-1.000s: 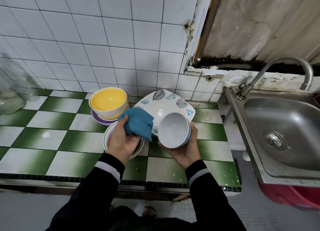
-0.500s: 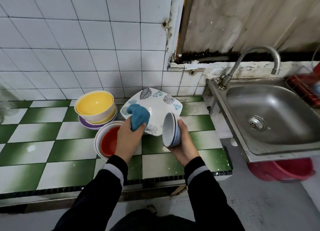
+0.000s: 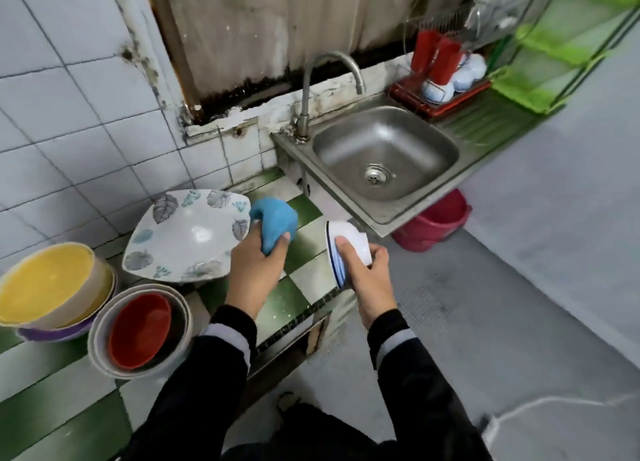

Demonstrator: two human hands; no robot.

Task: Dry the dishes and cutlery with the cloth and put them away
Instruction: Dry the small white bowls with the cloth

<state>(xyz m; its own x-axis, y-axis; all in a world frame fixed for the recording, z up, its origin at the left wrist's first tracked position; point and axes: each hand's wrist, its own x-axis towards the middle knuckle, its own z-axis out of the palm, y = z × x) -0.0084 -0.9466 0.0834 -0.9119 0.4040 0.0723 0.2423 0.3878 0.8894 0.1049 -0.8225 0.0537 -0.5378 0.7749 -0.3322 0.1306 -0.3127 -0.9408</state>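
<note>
A blue cloth [image 3: 277, 225] is being gripped in the left hand [image 3: 254, 270]. A white bowl [image 3: 346, 242] with a blue rim is being held on its edge by the curled fingers of the right hand [image 3: 367, 280], over the end of the counter [image 3: 301, 252] of green and white tiles. A tilted leaf-patterned plate [image 3: 190, 235] and stacked bowls [image 3: 48, 284] are being kept there, near the tiled wall [image 3: 69, 114]. To the right, a steel sink [image 3: 384, 155], a red bucket [image 3: 436, 221] and a dish rack [image 3: 440, 83] are being shown.

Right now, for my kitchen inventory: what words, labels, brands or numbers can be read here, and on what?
None readable. The plate bears only leaf prints, the bowl in the right hand only blue rim lines; the cloth in the left hand is plain. In the dish rack things are too blurred to tell.
</note>
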